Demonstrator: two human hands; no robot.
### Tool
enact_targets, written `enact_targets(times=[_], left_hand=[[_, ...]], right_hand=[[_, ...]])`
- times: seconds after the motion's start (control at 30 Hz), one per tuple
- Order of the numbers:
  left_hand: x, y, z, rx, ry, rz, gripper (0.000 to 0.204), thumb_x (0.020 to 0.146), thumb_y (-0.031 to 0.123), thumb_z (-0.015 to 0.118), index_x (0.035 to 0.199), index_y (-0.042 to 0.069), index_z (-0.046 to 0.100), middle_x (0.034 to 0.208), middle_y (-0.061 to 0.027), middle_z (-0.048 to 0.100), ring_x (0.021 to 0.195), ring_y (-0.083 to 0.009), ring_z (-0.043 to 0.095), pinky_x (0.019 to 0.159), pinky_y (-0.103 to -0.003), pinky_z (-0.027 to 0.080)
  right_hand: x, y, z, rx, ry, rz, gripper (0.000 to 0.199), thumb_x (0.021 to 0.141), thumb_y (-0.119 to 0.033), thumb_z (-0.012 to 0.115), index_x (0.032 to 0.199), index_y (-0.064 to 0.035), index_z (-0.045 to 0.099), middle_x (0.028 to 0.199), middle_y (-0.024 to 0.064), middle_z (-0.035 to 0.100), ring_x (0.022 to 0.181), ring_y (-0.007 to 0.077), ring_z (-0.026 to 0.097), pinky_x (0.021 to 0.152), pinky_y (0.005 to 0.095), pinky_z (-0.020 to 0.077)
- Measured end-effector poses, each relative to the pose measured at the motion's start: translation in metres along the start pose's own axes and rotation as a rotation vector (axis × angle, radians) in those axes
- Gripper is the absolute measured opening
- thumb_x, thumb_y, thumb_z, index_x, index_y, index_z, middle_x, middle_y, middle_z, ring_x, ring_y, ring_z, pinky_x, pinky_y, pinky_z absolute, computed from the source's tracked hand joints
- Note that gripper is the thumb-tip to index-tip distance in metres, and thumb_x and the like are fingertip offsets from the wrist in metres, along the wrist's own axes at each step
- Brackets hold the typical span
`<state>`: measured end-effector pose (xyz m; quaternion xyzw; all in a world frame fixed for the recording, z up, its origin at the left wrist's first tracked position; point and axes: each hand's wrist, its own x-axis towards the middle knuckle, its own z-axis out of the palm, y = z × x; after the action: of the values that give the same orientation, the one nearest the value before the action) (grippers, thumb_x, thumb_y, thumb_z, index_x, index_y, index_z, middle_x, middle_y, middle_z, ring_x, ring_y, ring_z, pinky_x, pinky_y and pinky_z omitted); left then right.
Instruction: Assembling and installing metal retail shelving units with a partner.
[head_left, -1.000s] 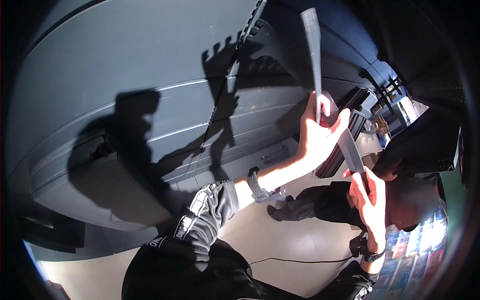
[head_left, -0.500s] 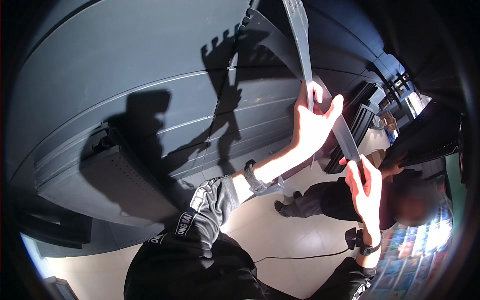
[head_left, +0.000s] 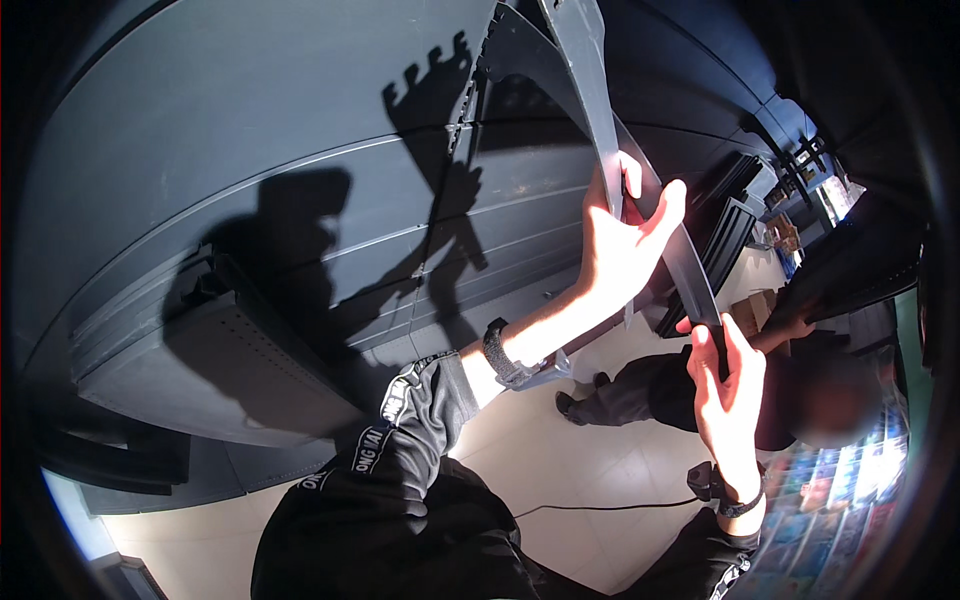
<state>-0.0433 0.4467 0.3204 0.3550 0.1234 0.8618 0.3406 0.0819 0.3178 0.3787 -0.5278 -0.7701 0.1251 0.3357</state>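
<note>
My left hand (head_left: 622, 235) grips a long grey metal upright (head_left: 592, 110) that runs up toward the top of the view. Its toothed edge casts a notched shadow on the dark grey panelled wall (head_left: 300, 120). My right hand (head_left: 728, 380) holds the lower end of the same grey strip (head_left: 688, 270), down and to the right of the left hand. Both arms wear black sleeves, and each wrist has a dark band.
A grey shelf base (head_left: 210, 360) juts from the wall at lower left. Another person in dark clothes (head_left: 690, 395) crouches on the pale tiled floor (head_left: 570, 480) below my hands. More dark shelf parts (head_left: 735, 225) lean at right. A thin cable (head_left: 600, 507) crosses the floor.
Both hands and the grey upright have moved up and slightly left in the view; the left hand has slid along the strip while the right keeps its hold lower down.
</note>
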Motion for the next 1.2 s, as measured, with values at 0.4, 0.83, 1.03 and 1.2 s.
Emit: enact_targets(times=[0.4,0.83,1.03,1.2], left_hand=[[0.007,0.012,0.008,0.058,0.049,0.006,0.034,0.086,0.011,0.072,0.082,0.010,0.038,0.069,0.0044,0.036,0.057,-0.0018,0.031,0.049,-0.021,0.027],[0.015,0.006,0.007,0.008,0.051,-0.023,0.032,0.088,0.010,0.068,0.081,0.009,0.037,0.071,0.0040,0.034,0.059,-0.0033,0.030,0.051,-0.023,0.029],[0.018,0.014,0.008,0.065,0.046,-0.056,0.033,0.089,0.010,0.068,0.081,0.008,0.037,0.071,0.0033,0.035,0.059,-0.0033,0.030,0.051,-0.022,0.029],[0.021,0.015,0.010,0.017,0.051,0.028,0.032,0.089,0.009,0.068,0.082,0.008,0.036,0.072,0.0024,0.036,0.060,-0.0036,0.033,0.051,-0.022,0.031]], right_hand=[[0.006,-0.025,-0.025,0.083,-0.059,0.139,0.016,0.098,-0.013,0.051,0.102,-0.0010,0.062,0.067,0.0045,0.057,0.053,0.0062,0.041,0.052,0.0229,0.0353],[0.020,-0.033,-0.023,0.081,-0.081,0.176,0.020,0.100,-0.014,0.053,0.109,0.0002,0.063,0.085,0.0018,0.062,0.060,0.0030,0.038,0.054,0.0203,0.0352],[0.024,-0.033,-0.027,0.020,-0.114,0.129,0.028,0.098,-0.016,0.057,0.122,-0.0019,0.058,0.091,0.0034,0.065,0.063,0.0058,0.044,0.060,0.0210,0.0405],[0.024,-0.041,-0.032,-0.117,-0.106,0.186,0.030,0.097,-0.019,0.059,0.122,-0.0030,0.057,0.095,0.0045,0.064,0.065,0.0084,0.046,0.063,0.0248,0.0436]])
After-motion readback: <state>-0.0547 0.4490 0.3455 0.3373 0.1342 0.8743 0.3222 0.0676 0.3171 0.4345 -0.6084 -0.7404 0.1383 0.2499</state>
